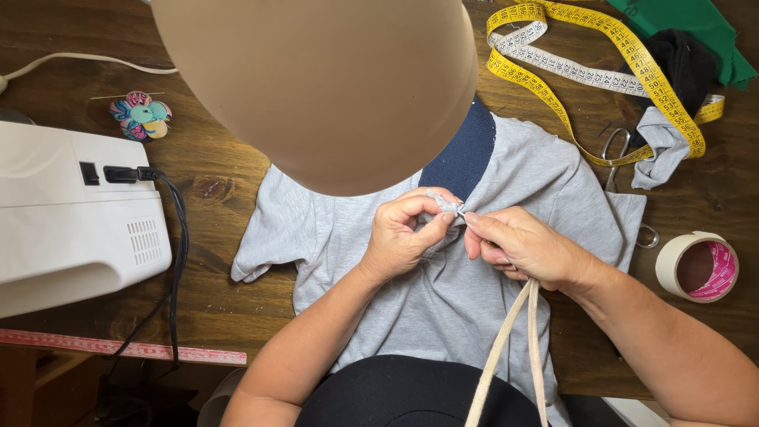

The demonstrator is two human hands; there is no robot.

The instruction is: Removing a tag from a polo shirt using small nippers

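Both hands, left hand and right hand, pinched shut on grey garment, fingertip detail blurred, collar half hidden

Matt grey knit cloth garment; dark grainy wood table; glossy white plastic sewing machine; metal scissors.

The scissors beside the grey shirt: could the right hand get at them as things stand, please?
Probably yes. The scissors lie uncovered on the table just beyond the right hand, only the yellow tape measure crossing them. But that hand is busy pinching cord at the grey shirt.
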